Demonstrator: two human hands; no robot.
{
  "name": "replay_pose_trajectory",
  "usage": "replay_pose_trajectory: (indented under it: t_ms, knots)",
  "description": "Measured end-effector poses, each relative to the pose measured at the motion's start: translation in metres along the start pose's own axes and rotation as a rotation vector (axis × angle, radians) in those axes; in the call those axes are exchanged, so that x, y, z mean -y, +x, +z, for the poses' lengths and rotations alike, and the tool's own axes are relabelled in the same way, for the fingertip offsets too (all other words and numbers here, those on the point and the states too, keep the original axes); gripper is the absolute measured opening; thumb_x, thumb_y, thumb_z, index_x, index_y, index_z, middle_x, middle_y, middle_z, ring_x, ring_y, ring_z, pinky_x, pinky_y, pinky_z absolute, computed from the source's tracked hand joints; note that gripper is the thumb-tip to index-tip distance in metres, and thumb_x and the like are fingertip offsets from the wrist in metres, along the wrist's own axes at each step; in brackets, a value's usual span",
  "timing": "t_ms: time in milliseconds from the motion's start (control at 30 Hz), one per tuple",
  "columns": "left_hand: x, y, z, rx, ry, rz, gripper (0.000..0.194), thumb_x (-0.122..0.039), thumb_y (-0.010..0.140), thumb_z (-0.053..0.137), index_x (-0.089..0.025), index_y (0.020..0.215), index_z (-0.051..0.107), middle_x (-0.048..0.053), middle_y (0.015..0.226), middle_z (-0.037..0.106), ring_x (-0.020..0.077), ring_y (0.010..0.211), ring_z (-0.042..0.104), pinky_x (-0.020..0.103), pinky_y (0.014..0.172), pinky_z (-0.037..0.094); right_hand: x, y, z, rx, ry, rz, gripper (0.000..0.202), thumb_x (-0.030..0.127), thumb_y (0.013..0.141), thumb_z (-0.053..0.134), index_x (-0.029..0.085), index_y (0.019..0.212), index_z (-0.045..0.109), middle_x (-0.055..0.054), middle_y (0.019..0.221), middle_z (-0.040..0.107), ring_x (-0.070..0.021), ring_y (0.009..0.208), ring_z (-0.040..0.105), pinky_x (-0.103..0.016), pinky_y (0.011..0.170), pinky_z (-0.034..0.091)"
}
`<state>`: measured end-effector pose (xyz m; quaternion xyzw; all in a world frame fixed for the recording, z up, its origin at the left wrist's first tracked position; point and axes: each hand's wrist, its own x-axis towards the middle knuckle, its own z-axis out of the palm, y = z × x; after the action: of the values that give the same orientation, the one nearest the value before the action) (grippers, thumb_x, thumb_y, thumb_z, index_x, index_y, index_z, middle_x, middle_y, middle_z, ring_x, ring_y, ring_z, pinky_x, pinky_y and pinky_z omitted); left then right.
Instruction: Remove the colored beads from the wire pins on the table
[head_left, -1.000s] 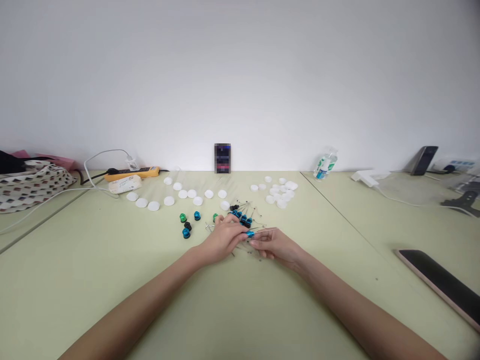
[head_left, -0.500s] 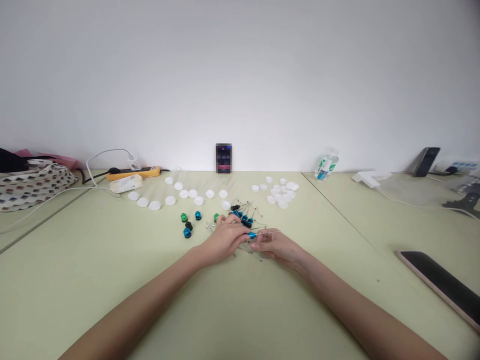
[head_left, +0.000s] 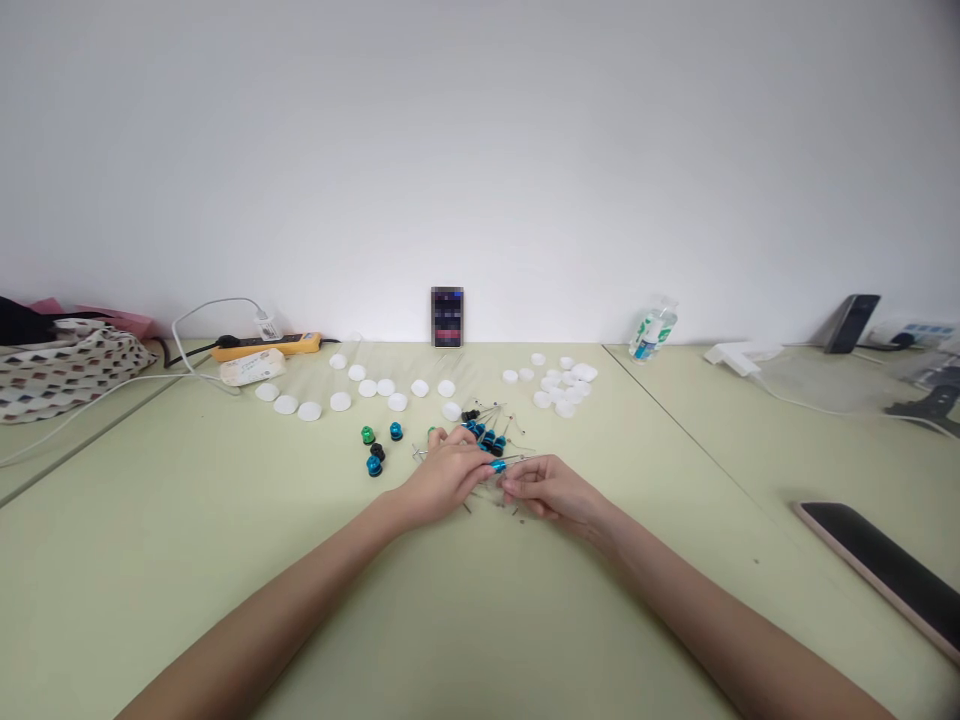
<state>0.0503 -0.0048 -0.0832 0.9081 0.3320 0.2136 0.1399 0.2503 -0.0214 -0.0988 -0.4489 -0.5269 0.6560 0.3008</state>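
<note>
Left hand (head_left: 450, 477): a blue piece (head_left: 498, 466) is pinched at the fingertips.
Right hand (head_left: 553, 488): the fingers are bent close together; whether something is pinched cannot be told.
Thin rod (head_left: 519, 459): it is seen beside the blue piece, toward the right hand.
Just changed: the blue piece has been shifted slightly toward the left hand; less of the rod is seen over the right fingers. The piece is not released.
Beyond left fingers: wired blue pieces (head_left: 488, 439) are gathered.
Left of left hand: green-topped piece (head_left: 367, 435) and black piece (head_left: 378, 453).
Farther, beyond right hand: white caps (head_left: 565, 392).
</note>
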Motion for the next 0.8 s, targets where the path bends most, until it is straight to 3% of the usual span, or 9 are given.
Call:
replay_pose_trajectory:
  t_ms: [100, 500, 800]
  knots:
    - [0.0000, 0.0000, 0.0006, 0.010, 0.000, 0.007, 0.034, -0.027, 0.093, 0.031, -0.018, 0.069, 0.053, 0.001, 0.069, 0.059, 0.0193, 0.091, 0.044, 0.036, 0.074, 0.024, -0.0019, 0.0008, -0.0023, -0.048, -0.049, 0.008, 0.031, 0.039, 0.061, 0.074, 0.011, 0.073, 0.065, -0.005, 0.069, 0.067, -0.0021, 0.039, 0.029, -0.021, 0.041, 0.017]
    - [-0.0044, -0.0002, 0.0043, -0.003, -0.020, -0.022, 0.037, -0.034, 0.093, 0.031, -0.021, 0.075, 0.060, 0.003, 0.075, 0.063, 0.0214, 0.091, 0.045, 0.039, 0.078, 0.027, -0.0051, 0.0027, -0.0018, -0.140, -0.078, -0.026, 0.037, 0.041, 0.052, 0.078, 0.014, 0.058, 0.053, 0.001, 0.052, 0.056, -0.0057, 0.044, 0.035, -0.021, 0.044, 0.021]
    - [-0.0045, -0.0002, 0.0013, -0.011, 0.008, -0.086, 0.037, -0.036, 0.091, 0.033, -0.019, 0.074, 0.061, 0.004, 0.070, 0.060, 0.0217, 0.087, 0.045, 0.039, 0.077, 0.028, -0.0037, 0.0059, -0.0039, -0.233, -0.017, -0.019, 0.038, 0.046, 0.060, 0.072, 0.014, 0.073, 0.056, 0.001, 0.058, 0.056, -0.0030, 0.040, 0.030, -0.020, 0.040, 0.016]
